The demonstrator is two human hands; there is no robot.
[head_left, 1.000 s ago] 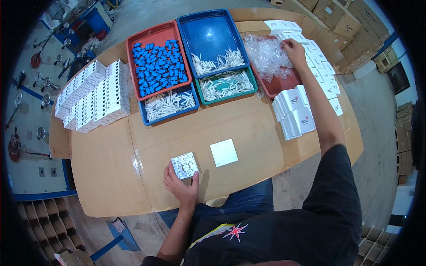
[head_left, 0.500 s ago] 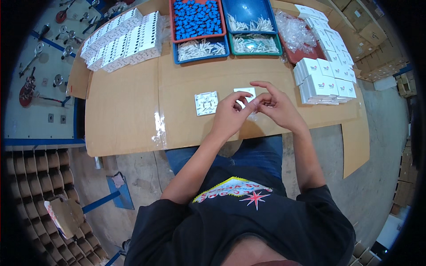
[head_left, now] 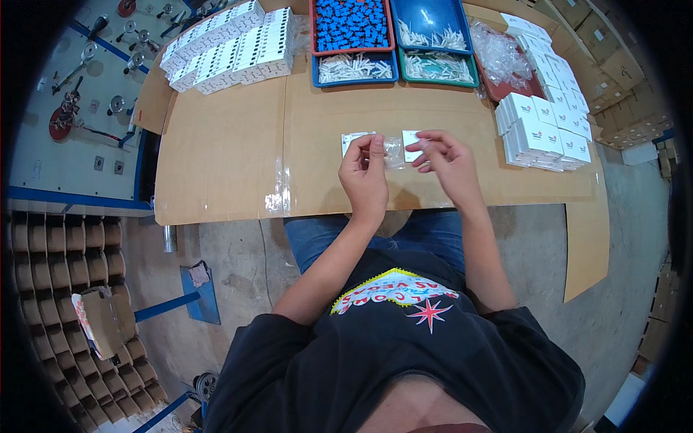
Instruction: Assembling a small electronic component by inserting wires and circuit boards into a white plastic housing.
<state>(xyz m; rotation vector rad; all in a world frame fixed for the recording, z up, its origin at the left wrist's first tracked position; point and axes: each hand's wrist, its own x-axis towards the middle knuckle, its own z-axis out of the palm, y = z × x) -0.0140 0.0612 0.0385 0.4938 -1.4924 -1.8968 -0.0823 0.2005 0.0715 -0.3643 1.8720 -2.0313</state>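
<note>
I see a black shirt [head_left: 303,368] with a red star [head_left: 429,312] on it, then blue jeans [head_left: 438,234] by the near edge of the table [head_left: 224,151]. The left hand [head_left: 364,180] is closed, its thumb and finger pinching a clear bag [head_left: 394,154]. The right hand [head_left: 451,167] is up near it, fingers loosely bent, and I cannot tell if it grips anything. The bag sticks out to the right, between a white frame [head_left: 352,139], partly hidden by the left hand, and a white plate [head_left: 410,139], partly hidden by the right. Farther off on the right sit piles of white packs [head_left: 545,137]. In the middle, a small blue tray [head_left: 355,84] and a green tray [head_left: 442,83] hold white sticks [head_left: 354,68]. Behind those 2 are a red tray [head_left: 354,52] full of blue bits [head_left: 351,25] and a big blue tray [head_left: 426,16] with more white sticks. Clear wrap [head_left: 498,58] is heaped beside them. White boxes [head_left: 249,54] stand far left, and brown boxes [head_left: 610,47] far right, past the table.
</note>
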